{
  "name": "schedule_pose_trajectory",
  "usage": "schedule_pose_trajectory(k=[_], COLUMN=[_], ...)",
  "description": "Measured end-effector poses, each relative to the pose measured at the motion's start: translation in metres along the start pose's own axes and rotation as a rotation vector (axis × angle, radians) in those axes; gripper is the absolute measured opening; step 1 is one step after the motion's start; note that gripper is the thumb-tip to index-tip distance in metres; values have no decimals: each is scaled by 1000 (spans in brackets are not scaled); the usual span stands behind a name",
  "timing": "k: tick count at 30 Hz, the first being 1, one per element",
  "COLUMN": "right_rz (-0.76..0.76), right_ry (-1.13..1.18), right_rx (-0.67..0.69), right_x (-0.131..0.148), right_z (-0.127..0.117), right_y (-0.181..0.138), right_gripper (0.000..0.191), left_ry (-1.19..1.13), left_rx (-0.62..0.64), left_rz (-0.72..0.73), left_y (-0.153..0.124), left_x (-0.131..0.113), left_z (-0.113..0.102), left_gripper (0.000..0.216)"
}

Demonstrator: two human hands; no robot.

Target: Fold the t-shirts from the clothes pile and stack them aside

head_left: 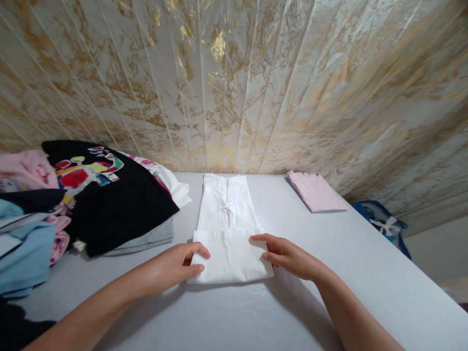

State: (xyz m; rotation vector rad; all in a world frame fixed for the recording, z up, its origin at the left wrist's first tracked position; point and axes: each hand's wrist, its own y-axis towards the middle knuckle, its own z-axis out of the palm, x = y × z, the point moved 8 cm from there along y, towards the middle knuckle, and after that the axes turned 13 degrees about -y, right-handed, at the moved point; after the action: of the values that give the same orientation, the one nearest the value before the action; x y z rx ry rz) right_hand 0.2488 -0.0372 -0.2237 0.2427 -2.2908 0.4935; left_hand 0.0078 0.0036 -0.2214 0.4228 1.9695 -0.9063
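Observation:
A white garment (231,256) lies in the middle of the table, its sides folded in to meet along a centre line. Its near end is doubled over into a flat rectangular panel. My left hand (188,261) grips the left edge of this panel, thumb and index finger on top and the other fingers hidden. At the right edge, my right hand (278,253) holds the same panel, with the index finger stretched along the top and the thumb below it. Some of its fingers are tucked out of sight by the edge. The garment's exact kind cannot be made out.
On the left is a loose heap of clothes, with a black printed shirt (120,209) on top and light blue cloth (25,258) beside it. A folded pink garment (317,192) lies back right. Beyond the table (365,282) is a blue bag (383,224); a patterned curtain (226,87) hangs behind.

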Motion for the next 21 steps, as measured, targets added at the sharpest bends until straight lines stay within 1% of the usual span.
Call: schedule_pose_trajectory(k=[2,4,6,9,13,15,18,21], right_rz=[-26,-41,-32,-8,3,12,-6,-29], right_ry=[-11,-10,4,17,59,90,114,116], right_rx=[-28,0,49,72,-30,-37,43,131], right_x=[3,7,8,5,0,-1,3,7], right_z=[-2,1,4,7,2,2,7,12], right_y=[0,0,-1,-1,3,3,2,-1], right_gripper=[41,40,39,40,39,35,29,27], left_ry=[-11,-31,-64,-121,-132,-108,-70,-29], left_rx=[-71,-152,-185,-165,-123,-103,-60,-1], left_rz=[13,36,48,10,-47,-51,-35,-18], left_y=[1,2,4,7,7,6,3,0], left_x=[-3,-5,-4,3,10,10,5,-1], left_z=[-5,-11,-14,-12,-7,-6,-5,-3], left_gripper=[48,48,44,38,38,39,35,30])
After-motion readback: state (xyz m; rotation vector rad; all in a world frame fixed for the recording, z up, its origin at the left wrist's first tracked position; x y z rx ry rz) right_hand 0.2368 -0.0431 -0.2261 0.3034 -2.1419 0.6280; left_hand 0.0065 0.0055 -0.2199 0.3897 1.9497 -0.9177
